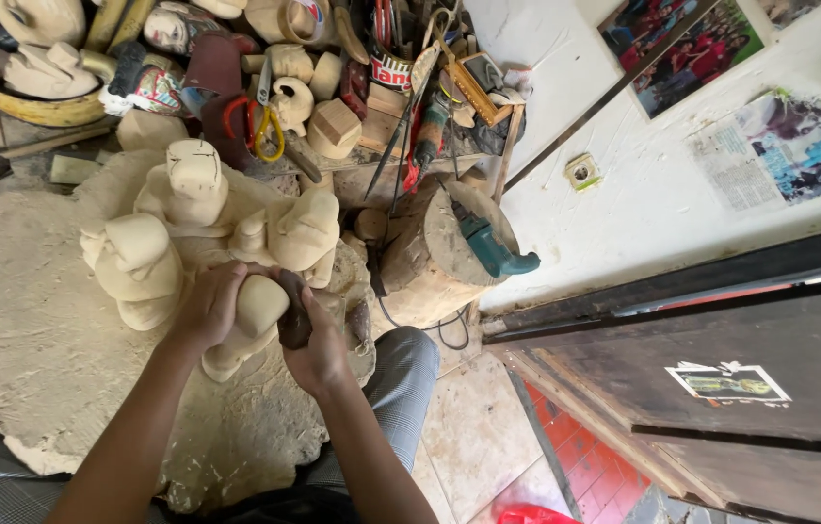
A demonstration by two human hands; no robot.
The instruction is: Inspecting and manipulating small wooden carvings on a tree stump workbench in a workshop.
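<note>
**Two hands on a wooden figure**

The left hand [209, 309] wraps tight around a pale wooden figure [253, 320] on the dusty work block [32, 330]. The right hand [316, 342] grips a dark tool [294, 315], maybe a knife. More pale carvings [192, 184] stand just behind. Farther back lies a blue power tool [490, 247].

carved figures [197, 209] behind held piece [253, 315], power tool [488, 247] perhaps on stump [430, 262]

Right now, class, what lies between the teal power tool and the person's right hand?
In the head view, the round wood stump and a black cable lie between the teal power tool and the right hand.
</note>
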